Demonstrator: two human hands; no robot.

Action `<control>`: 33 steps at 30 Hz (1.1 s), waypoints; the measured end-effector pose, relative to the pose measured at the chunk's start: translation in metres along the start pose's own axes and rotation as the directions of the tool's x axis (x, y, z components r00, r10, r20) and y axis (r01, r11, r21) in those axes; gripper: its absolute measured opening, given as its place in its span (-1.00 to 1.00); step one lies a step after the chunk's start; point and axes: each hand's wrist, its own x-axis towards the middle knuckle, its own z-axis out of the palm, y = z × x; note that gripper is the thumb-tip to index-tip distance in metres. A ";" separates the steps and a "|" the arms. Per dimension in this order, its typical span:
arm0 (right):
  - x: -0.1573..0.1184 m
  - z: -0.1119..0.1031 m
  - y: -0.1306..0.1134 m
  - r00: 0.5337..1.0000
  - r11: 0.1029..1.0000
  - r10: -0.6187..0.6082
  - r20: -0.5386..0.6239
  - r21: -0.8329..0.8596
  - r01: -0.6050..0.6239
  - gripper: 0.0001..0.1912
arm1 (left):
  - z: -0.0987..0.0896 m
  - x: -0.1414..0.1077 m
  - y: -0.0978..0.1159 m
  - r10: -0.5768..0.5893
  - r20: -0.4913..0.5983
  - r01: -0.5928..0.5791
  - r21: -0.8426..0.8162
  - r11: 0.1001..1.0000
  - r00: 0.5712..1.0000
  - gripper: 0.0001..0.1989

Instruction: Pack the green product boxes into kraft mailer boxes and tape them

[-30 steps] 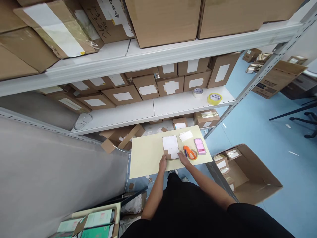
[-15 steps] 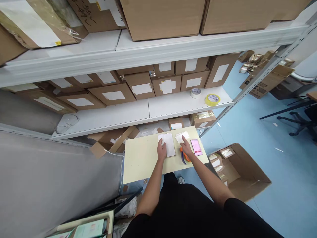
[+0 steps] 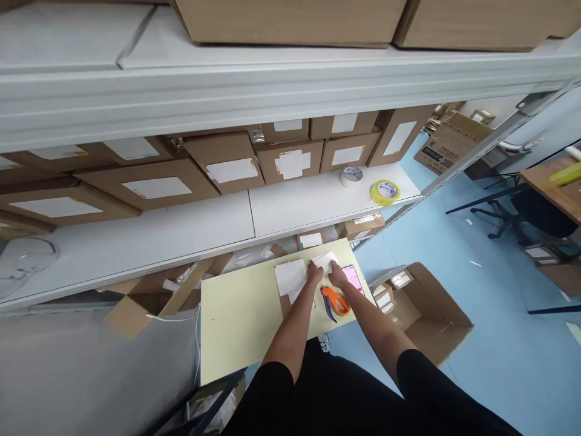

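My left hand [image 3: 315, 274] grips the left edge of a small stack of white paper slips [image 3: 324, 260] on the cream tabletop [image 3: 240, 303]. On the opposite edge, my right hand [image 3: 336, 276] has its fingers closed at the corner of the same slips. Left of my hands lies a flat brown cardboard piece or parcel, partly covered by white paper sheets [image 3: 290, 277]. An orange and dark blue tool with a ring-shaped body [image 3: 336, 301] rests just below my right hand. Beside my right forearm is a phone [image 3: 353, 278] with a pink screen, partly hidden.
A shelf [image 3: 204, 218] behind the table carries labelled cardboard boxes [image 3: 290, 162], a white tape roll [image 3: 351, 176] and a yellow tape roll [image 3: 385, 192]. On the floor to the right stands an open carton [image 3: 431, 309] with small parcels inside. Another open carton [image 3: 149, 297] sits left, under the shelf.
My left hand has left the white sheet on the cardboard and moved right to the slips. The sheet now lies shifted, with brown cardboard showing below. The camera view has also shifted.
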 end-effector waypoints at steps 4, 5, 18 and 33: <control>0.010 0.012 0.006 0.997 0.997 -0.021 0.078 -0.068 0.026 -0.04 | 0.010 0.020 0.000 -0.097 0.007 0.097 0.042 0.994 0.995 -0.16; 0.011 0.014 0.006 0.996 0.997 -0.015 0.090 -0.079 0.022 -0.05 | 0.011 0.022 0.000 -0.108 0.004 0.108 0.054 0.993 0.994 -0.17; -0.010 0.002 0.000 0.995 0.970 -0.025 -0.100 0.238 0.048 -0.12 | -0.005 -0.006 0.010 0.217 0.008 -0.215 0.179 0.960 0.976 -0.69; -0.072 -0.067 0.004 0.881 0.723 0.041 -0.471 0.623 0.299 -0.47 | -0.068 -0.044 0.029 0.658 0.059 -0.654 0.205 0.728 0.751 -0.72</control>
